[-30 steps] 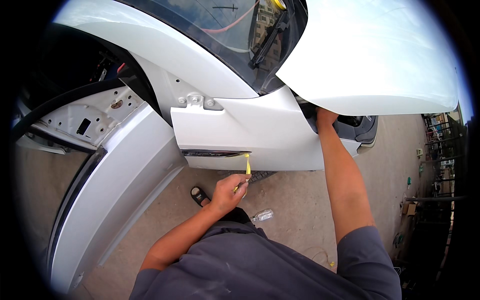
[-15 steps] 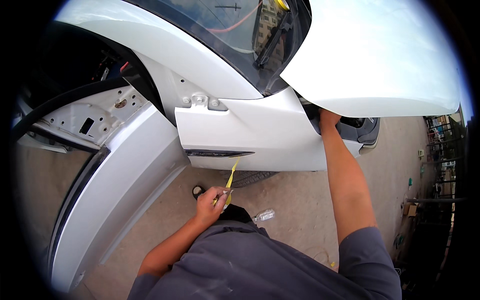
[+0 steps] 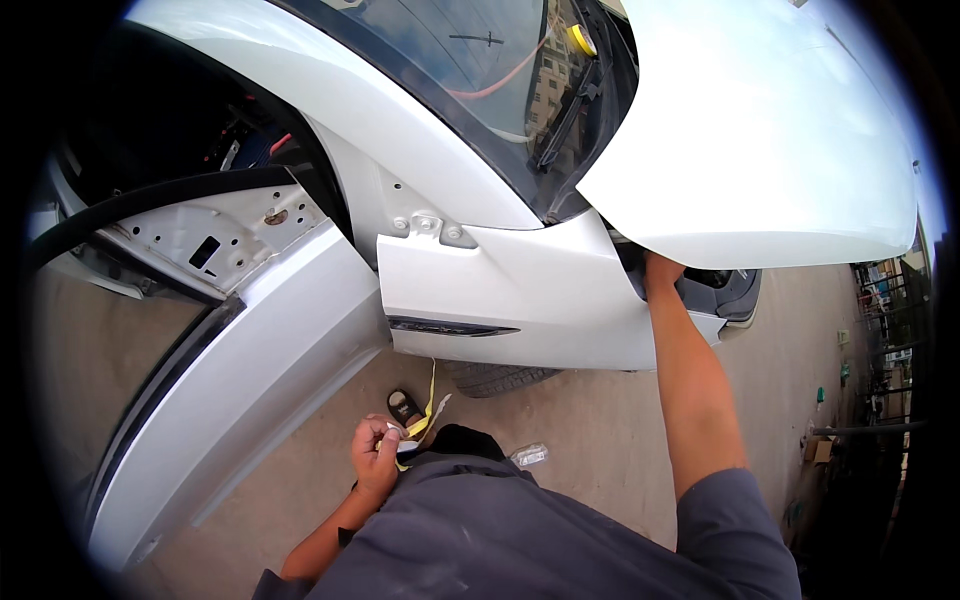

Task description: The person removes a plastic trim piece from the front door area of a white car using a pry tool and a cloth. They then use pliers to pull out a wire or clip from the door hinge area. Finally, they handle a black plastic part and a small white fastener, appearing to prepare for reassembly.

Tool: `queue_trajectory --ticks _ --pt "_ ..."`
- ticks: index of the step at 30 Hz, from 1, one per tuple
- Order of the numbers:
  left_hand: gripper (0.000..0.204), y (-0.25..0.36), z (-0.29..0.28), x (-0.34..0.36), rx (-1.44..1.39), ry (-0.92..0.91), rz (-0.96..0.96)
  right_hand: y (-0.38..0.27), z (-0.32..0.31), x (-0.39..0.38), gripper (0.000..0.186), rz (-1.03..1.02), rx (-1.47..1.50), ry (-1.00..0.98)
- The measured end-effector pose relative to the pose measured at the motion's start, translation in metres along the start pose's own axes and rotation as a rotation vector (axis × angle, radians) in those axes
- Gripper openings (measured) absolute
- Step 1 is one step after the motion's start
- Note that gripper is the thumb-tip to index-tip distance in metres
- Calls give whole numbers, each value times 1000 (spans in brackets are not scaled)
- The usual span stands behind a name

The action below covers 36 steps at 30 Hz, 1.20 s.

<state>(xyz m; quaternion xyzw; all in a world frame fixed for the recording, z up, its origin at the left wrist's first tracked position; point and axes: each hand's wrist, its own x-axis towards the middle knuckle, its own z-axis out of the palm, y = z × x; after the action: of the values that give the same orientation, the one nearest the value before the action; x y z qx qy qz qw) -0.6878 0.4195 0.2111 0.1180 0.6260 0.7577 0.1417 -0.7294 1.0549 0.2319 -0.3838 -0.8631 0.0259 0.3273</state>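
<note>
My left hand (image 3: pixel 376 446) is closed on loose, crumpled strips of yellow and white tape (image 3: pixel 420 424), low in the view near my body. One thin strip reaches up toward the lower edge of the white fender (image 3: pixel 510 270), which carries a dark chrome-edged trim piece (image 3: pixel 450 327). My right hand (image 3: pixel 662 266) reaches into the gap between that fender and the raised white hood (image 3: pixel 750 120); its fingers are hidden under the hood edge.
An open white door (image 3: pixel 260 350) fills the left. A yellow tape roll (image 3: pixel 582 40) is by the windshield wiper. Below the fender are a tire (image 3: pixel 500 382), my sandalled foot (image 3: pixel 405 407) and a clear plastic bottle (image 3: pixel 529 454). Assorted clutter lines the far right.
My left hand has moved down and left with the tape, which has come away from the trim and now hangs crumpled. My right hand remains in the gap.
</note>
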Motion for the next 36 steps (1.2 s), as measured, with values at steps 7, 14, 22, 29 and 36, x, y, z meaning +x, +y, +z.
queue_trajectory --ticks 7,14,22,29,36 --pt "22 43 -29 -22 252 245 -289 -1 0 -9 46 -46 21 -18" --pt "35 -82 -121 -68 798 331 89 13 8 0 56 50 138 -32" --pt "29 -144 -240 -227 1196 887 -723 7 7 0 57 -28 -222 -70" --pt "59 -192 -233 -289 1075 345 -947 60 25 33 28 361 916 49" --pt "22 -137 -148 -289 1019 593 -866 -47 -47 -14 21 1012 1555 -109"
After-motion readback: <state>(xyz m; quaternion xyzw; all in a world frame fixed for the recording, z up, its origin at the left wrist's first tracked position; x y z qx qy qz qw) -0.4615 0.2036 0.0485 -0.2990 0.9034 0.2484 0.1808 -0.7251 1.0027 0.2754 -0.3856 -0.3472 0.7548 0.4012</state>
